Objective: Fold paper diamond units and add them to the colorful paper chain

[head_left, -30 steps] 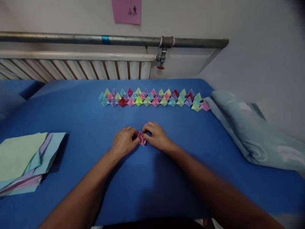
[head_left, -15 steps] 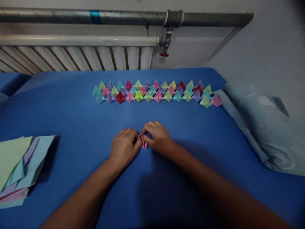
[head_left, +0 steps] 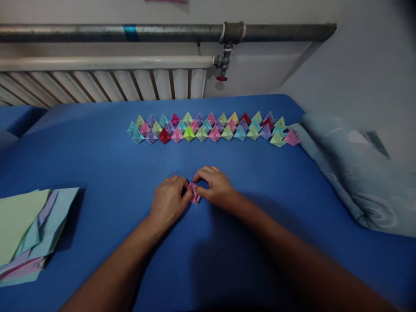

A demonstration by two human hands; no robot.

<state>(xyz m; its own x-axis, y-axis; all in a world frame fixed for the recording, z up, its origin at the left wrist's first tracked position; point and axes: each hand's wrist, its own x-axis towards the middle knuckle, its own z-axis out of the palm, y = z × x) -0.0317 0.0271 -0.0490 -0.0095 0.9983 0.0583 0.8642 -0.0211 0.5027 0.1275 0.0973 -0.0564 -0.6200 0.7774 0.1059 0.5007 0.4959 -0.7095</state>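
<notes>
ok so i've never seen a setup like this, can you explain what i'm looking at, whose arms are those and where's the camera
There is no machine here: these are a person's own bare hands. The camera is worn on that person's head and looks forward and down, so the forearms reach in from the bottom edge. The left hand pinches a small pink folded paper. The right hand has its thumb against it; whether it grips too is hard to tell. On the blue surface, beyond the hands, sit rows of colourful folded paper pieces. A pile of coloured sheets lies on the left and a bundled cloth on the right. Behind stands a radiator.
</notes>
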